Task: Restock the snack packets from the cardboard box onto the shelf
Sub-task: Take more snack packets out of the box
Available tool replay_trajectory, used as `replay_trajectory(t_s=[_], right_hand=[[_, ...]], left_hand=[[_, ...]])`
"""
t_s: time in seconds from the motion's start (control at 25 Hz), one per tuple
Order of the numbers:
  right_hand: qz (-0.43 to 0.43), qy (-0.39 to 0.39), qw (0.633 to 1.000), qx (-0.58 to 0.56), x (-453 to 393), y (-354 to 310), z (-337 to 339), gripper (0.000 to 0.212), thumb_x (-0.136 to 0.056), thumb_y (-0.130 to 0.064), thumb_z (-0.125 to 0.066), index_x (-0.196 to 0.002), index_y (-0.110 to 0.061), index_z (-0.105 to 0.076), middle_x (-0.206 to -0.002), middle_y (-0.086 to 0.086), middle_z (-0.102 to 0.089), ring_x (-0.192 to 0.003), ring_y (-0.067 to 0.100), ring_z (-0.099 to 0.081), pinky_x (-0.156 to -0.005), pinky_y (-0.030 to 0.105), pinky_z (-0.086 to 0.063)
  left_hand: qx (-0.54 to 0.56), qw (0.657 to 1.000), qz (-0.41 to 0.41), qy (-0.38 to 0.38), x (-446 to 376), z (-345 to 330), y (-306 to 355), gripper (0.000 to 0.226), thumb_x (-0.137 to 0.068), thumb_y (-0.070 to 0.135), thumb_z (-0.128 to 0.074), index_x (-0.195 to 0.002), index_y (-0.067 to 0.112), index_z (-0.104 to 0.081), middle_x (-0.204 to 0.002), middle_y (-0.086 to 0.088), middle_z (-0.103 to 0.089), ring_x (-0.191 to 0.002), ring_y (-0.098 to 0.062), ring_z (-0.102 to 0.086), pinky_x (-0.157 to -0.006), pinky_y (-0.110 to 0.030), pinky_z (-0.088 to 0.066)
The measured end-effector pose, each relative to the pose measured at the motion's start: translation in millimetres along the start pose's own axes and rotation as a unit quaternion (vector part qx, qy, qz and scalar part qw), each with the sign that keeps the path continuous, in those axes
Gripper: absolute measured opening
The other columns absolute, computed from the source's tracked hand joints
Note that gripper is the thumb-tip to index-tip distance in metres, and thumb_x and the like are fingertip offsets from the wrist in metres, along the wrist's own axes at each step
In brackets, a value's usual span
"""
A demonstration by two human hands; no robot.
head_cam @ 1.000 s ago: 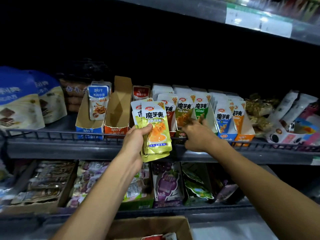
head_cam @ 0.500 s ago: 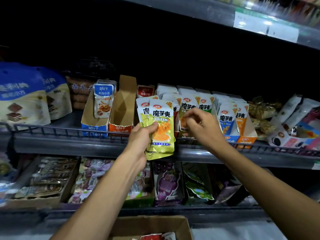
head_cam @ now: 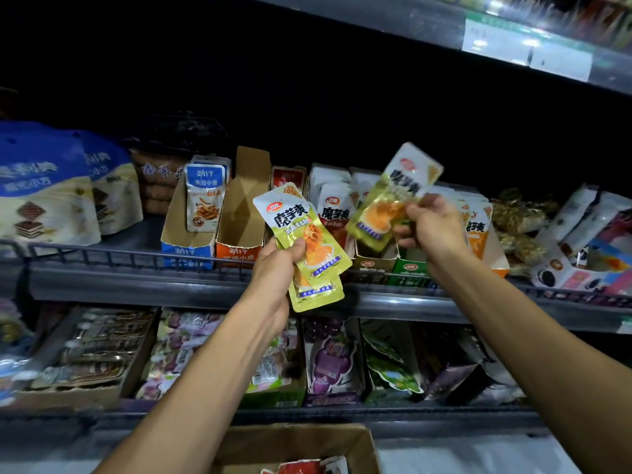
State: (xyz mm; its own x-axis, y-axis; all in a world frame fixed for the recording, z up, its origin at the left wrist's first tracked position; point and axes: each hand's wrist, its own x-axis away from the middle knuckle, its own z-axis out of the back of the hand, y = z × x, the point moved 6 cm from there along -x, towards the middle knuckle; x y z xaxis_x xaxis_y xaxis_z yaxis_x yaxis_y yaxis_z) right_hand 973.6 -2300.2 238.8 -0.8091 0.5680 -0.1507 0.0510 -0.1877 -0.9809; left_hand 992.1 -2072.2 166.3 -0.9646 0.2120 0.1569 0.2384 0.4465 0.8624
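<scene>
My left hand grips a small stack of yellow-green snack packets in front of the middle shelf. My right hand pinches one more yellow-green packet, tilted and raised above the open display boxes of similar packets. The cardboard box sits at the bottom centre, with red and white packets showing inside.
An empty orange display box and a blue one with fish snack packets stand left of my hands. Blue bags fill the far left, mixed snacks the right. A lower shelf holds more trays. An upper shelf edge overhangs.
My right hand has lifted away from the display boxes holding a single yellow-green packet, raised and tilted. My left hand still holds the stack, now angled slightly left.
</scene>
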Motion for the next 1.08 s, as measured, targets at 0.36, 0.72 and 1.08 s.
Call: replay_trajectory(t_s=[0.36,0.72,1.08], right_hand=[[0.136,0.046,0.936,0.320,-28.8,15.6,-12.6,0.014,-0.092,-0.013,-0.059,-0.098,-0.023,-0.067,-0.089,0.000,-0.069,-0.079,0.025,-0.065,-0.070,0.042,-0.057],[0.127,0.119,0.946,0.275,-7.5,13.0,-11.6,0.015,-0.093,-0.019,-0.061,-0.099,-0.016,-0.047,-0.081,-0.004,-0.051,-0.072,0.011,-0.053,-0.054,0.022,-0.037],[0.054,-0.219,0.966,0.127,28.5,-6.7,-56.5,0.025,-0.086,-0.022,-0.069,-0.103,-0.009,-0.057,-0.080,0.021,-0.068,-0.067,0.020,-0.069,-0.059,0.031,-0.054]], left_hand=[[0.012,1.000,0.020,0.006,-1.8,2.5,-1.5,0.017,-0.098,0.013,-0.055,-0.111,0.018,-0.065,-0.109,-0.004,-0.075,-0.095,-0.024,-0.071,-0.077,-0.038,-0.057],[0.000,1.000,0.018,-0.015,-1.3,-3.4,-4.7,0.017,-0.097,0.012,-0.057,-0.111,0.019,-0.067,-0.102,-0.003,-0.077,-0.079,-0.018,-0.073,-0.066,-0.034,-0.060],[-0.013,0.999,-0.010,-0.052,7.4,-18.7,-6.9,0.019,-0.094,0.004,-0.062,-0.107,0.018,-0.065,-0.100,-0.005,-0.076,-0.074,-0.015,-0.073,-0.057,-0.030,-0.059]])
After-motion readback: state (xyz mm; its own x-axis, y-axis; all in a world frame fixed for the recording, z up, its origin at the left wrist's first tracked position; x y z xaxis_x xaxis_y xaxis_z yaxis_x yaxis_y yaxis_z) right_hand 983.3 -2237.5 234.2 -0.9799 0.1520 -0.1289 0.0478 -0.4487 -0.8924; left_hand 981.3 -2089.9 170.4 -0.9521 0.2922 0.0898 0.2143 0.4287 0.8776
